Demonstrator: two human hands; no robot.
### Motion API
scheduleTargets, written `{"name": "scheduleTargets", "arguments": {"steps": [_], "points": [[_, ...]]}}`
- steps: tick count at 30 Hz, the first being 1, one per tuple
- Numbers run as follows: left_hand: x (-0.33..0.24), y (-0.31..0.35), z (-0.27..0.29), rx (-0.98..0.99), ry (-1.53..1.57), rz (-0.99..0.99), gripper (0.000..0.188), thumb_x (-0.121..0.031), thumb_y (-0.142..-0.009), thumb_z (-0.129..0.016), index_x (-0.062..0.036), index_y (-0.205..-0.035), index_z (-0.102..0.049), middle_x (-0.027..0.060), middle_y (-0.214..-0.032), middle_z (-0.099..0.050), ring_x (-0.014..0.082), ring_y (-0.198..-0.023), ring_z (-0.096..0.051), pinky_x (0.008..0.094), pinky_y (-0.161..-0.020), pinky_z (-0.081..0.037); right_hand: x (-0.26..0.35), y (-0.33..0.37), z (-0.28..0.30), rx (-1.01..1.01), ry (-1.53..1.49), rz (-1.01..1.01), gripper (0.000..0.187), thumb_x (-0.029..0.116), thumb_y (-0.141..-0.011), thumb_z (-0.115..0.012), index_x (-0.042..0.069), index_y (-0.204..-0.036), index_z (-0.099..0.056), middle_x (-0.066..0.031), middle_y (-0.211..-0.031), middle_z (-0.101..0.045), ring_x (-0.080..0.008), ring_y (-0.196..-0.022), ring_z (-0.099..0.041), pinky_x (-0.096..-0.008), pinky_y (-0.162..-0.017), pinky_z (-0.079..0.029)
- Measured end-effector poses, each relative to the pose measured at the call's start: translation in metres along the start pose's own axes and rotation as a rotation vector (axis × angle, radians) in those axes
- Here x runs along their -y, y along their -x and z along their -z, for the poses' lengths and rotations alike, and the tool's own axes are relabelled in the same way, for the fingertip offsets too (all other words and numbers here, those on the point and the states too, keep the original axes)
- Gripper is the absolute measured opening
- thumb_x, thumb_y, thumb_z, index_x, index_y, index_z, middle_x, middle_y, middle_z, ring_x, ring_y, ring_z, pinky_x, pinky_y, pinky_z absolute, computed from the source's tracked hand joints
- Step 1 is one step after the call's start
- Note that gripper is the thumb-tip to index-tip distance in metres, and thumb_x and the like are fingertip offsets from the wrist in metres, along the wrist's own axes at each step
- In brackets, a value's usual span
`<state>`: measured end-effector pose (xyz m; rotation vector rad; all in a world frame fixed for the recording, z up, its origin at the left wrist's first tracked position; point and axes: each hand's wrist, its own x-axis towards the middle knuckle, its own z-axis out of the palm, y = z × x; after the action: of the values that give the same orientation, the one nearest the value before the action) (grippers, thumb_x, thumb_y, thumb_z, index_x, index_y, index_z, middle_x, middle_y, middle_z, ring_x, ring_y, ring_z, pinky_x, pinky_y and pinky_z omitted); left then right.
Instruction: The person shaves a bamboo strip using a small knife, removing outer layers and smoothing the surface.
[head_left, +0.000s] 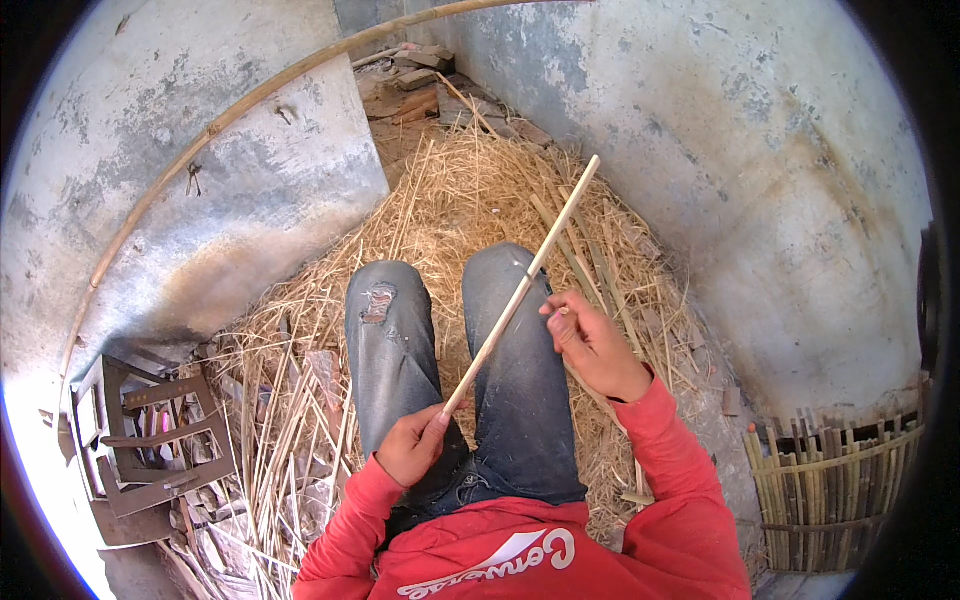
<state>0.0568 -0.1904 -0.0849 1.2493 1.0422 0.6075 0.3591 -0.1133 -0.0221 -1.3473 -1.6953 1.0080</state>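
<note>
a: what's in that slatted basket [835,495] by the wall [790,200]?

b: can't see inside; straw [460,190]'s heaped past the knees [410,285], dark frame [165,439] off left; pale stick [522,286] slants across the right thigh [525,410], left hand [412,445] gripping its lower end; right hand [597,352] curled just beside it, can't tell if it's pinching anything

A head-worn fisheye looks steeply down over the lap [527,415] from above.
</note>
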Motion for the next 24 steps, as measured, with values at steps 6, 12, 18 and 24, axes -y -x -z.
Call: {"name": "scheduleTargets", "arguments": {"steps": [6, 12, 18, 24], "points": [[-0.003, 0.002, 0.003, 0.043, 0.057, 0.073, 0.048, -0.036, -0.115, -0.042, -0.0046, -0.148, -0.056, -0.0056, -0.061, -0.043, 0.0056, -0.050, -0.041, 0.0236, -0.048, -0.033, 0.003, 0.016, -0.028, 0.093, 0.535, 0.086, 0.044, 0.046, -0.102, -0.063, 0.004, -0.088, -0.069, -0.0210, -0.066, -0.064, -0.0384, -0.060, -0.066, -0.0480, -0.056, -0.050], [-0.001, 0.005, 0.002, 0.035, 0.071, 0.078, 0.047, -0.036, -0.115, -0.041, -0.0044, -0.147, -0.057, -0.0051, -0.060, -0.043, 0.0057, -0.048, -0.039, 0.0243, -0.046, -0.032, -0.016, -0.003, -0.026, -0.066, 0.791, 0.067, 0.059, 0.054, -0.102, -0.057, 0.005, -0.072, -0.070, -0.0219, -0.060, -0.063, -0.0440, -0.057, -0.065, -0.0540, -0.054, -0.051], [-0.012, 0.010, 0.004, 0.045, 0.189, 0.177, 0.048, -0.037, -0.115, -0.039, -0.0032, -0.142, -0.059, -0.0052, -0.059, -0.040, 0.0062, -0.046, -0.035, 0.0252, -0.044, -0.029, -0.044, -0.048, 0.028, -0.171, 0.897, 0.127, 0.063, 0.059, -0.103, -0.051, 0.006, -0.074, -0.071, -0.0202, -0.061, -0.065, -0.0421, -0.057, -0.066, -0.0536, -0.055, -0.053], [-0.015, 0.008, 0.003, 0.030, 0.168, 0.151, 0.049, -0.039, -0.115, -0.037, -0.0028, -0.140, -0.059, -0.0059, -0.057, -0.038, 0.0060, -0.045, -0.033, 0.0252, -0.044, -0.027, -0.055, -0.063, 0.032, -0.245, 1.039, 0.186, 0.065, 0.062, -0.103, -0.048, 0.007, -0.075, -0.071, -0.0189, -0.058, -0.063, -0.0409, -0.055, -0.066, -0.0527, -0.052, -0.052]]}}
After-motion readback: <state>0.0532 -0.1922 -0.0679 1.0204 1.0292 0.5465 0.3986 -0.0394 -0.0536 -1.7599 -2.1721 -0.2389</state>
